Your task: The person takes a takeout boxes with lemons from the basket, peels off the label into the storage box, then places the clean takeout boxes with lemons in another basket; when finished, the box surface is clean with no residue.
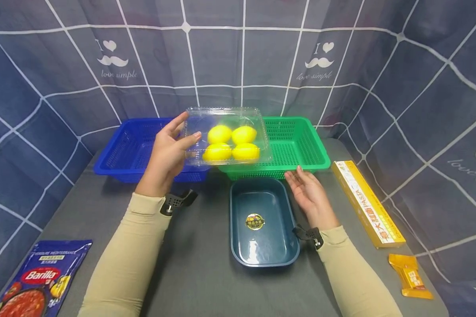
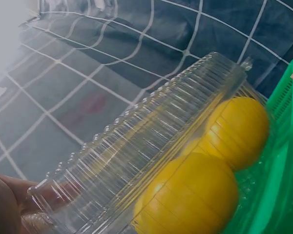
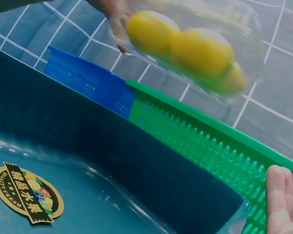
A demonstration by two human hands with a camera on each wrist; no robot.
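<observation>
My left hand [image 1: 169, 152] grips the left end of a clear plastic clamshell box [image 1: 194, 121], with the thumb over its near side. Several yellow lemons [image 1: 246, 152] lie together toward the right part of the box. It is held up above the blue basket [image 1: 120, 165] and the green basket [image 1: 297, 147], overlapping both in the head view. My right hand [image 1: 310, 193] has its fingers extended, fingertips right at the green basket's front rim; the right wrist view shows those fingers [image 3: 279, 195] against the perforated wall.
A dark teal tray [image 1: 262, 246] with a round fruit sticker stands in front of the baskets, left of my right forearm. To the right lie a yellow pasta box [image 1: 366, 202] and a small orange packet [image 1: 410, 277]. A Barilla sauce pouch [image 1: 41, 275] lies at the front left.
</observation>
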